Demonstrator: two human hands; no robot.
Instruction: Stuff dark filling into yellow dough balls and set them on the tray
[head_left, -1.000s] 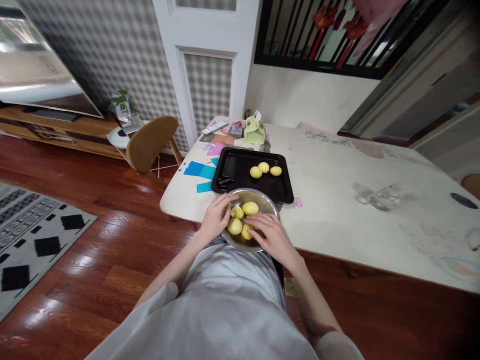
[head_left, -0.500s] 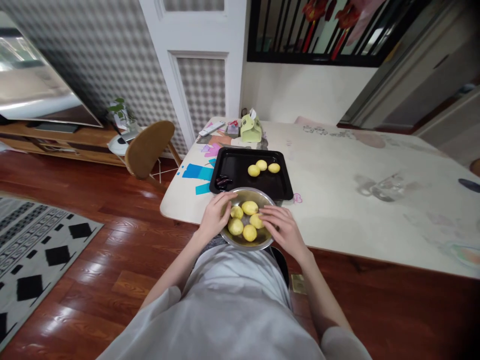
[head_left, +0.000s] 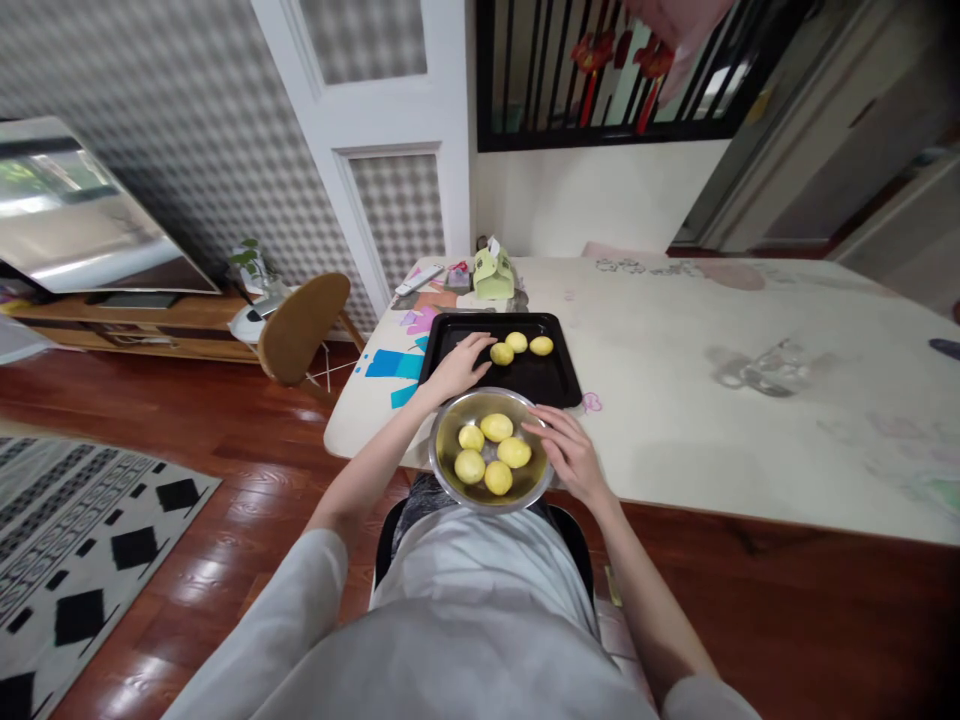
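Presently the left hand (head_left: 457, 365) is reaching over the black tray (head_left: 559, 382), its fingers loosely spread and touching the nearest of three yellow balls (head_left: 501, 353), gripping nothing as far as I can tell. The right hand (head_left: 571, 455) is resting half open against the rim of the metal bowl (head_left: 436, 462) at the table (head_left: 675, 430) edge. Four more are lying in the bowl, so the moving-over is looking a little under half done.

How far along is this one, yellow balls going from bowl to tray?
Done: three yellow balls lie on the black tray. In hand: the left hand reaches beside the nearest; the right hand rests against the metal bowl. Left: five balls in the bowl.
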